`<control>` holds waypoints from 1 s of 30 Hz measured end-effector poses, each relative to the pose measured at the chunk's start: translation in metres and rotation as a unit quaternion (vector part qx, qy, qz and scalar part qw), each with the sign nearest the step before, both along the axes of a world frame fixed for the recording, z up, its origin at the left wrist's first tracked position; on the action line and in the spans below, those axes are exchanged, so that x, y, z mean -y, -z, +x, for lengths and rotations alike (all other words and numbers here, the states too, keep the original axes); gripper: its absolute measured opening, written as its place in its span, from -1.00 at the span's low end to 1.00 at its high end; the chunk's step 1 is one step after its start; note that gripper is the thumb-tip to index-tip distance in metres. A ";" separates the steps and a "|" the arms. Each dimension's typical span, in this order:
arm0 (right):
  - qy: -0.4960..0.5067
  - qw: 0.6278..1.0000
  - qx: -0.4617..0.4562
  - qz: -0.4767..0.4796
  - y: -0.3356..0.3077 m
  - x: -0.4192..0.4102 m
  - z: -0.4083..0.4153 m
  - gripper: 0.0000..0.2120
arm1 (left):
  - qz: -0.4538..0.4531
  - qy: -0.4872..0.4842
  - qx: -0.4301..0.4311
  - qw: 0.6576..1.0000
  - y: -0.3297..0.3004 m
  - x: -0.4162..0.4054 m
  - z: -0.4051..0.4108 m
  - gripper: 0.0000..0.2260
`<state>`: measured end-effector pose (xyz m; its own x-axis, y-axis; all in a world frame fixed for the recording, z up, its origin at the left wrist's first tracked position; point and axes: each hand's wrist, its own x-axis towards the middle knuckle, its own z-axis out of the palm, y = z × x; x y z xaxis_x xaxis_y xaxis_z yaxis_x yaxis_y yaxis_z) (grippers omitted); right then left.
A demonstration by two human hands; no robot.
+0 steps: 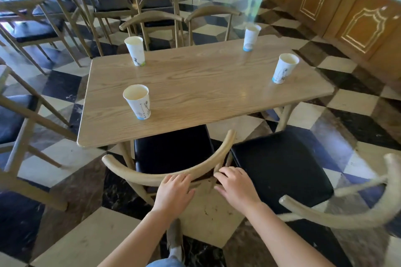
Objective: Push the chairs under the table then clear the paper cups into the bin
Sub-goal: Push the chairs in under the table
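A wooden table [206, 84] carries several white paper cups: near left [138, 101], far left [135, 50], far right [250, 37] and right [284, 68]. A black-seated chair [173, 147] stands at the near edge, its seat partly under the tabletop. My left hand [173, 193] and my right hand [235, 186] both rest on its curved wooden backrest [138, 174], fingers curled over the top rail. A second black-seated chair [282, 169] stands to the right, out from the table.
Two chairs [184, 19] stand at the table's far side. More tables and chairs [43, 28] fill the left and back. A wooden panelled counter [347, 17] runs along the right. The floor is checkered tile. No bin is in view.
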<state>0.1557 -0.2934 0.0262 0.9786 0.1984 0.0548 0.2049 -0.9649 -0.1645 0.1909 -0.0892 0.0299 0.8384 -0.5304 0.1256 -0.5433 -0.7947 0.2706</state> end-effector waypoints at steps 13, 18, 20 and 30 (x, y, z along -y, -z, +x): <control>0.105 0.994 0.036 0.006 -0.054 0.156 -0.197 -0.67 | -0.067 0.092 0.023 0.993 -0.039 0.186 -0.174 -0.74; 0.171 0.985 0.031 0.016 -0.056 0.202 -0.232 -0.68 | -0.058 0.092 0.020 0.994 -0.038 0.230 -0.188 -0.72; 0.183 0.983 0.024 0.013 -0.054 0.222 -0.236 -0.65 | -0.053 0.089 0.010 0.995 -0.032 0.247 -0.184 -0.74; 0.158 0.986 -0.025 -0.035 -0.047 0.330 -0.213 -0.57 | -0.031 0.116 -0.005 0.993 -0.022 0.349 -0.154 -0.66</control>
